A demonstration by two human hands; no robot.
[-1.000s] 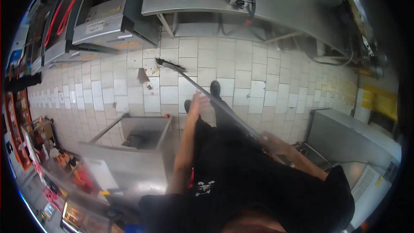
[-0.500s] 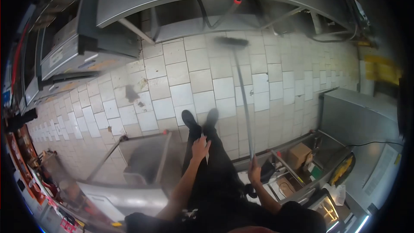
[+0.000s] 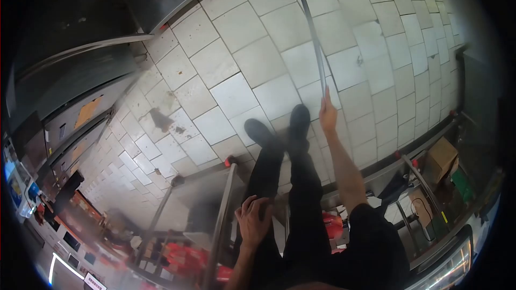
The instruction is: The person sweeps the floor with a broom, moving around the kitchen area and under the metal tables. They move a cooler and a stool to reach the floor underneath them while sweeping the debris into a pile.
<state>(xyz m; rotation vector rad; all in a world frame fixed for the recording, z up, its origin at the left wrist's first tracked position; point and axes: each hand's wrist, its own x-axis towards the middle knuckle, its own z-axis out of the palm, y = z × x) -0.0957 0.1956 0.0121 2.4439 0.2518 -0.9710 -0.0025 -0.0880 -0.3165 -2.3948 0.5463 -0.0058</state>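
Note:
My right hand (image 3: 328, 114), arm stretched forward, is closed around the end of a long grey broom handle (image 3: 313, 33). The handle runs up over the tiles and leaves the top of the view, so its head is out of sight. My left hand (image 3: 253, 222) hangs by my left thigh with fingers loosely bent and apart, and nothing shows in it. Dark shoes (image 3: 299, 121) stand on the pale tiled floor (image 3: 233, 96). A dark smear of dirt (image 3: 161, 120) and small crumbs lie on the tiles to the left.
Metal cabinets (image 3: 70, 75) line the upper left. A metal rack frame (image 3: 219, 225) stands close by my left leg. Shelving at the lower right holds a cardboard box (image 3: 442, 157). Red items (image 3: 185, 258) sit low behind the rack.
The view has turned and tilted down, and the broom head has left the frame. My right hand has reached further forward on the handle side; my left hand's fingers have loosened.

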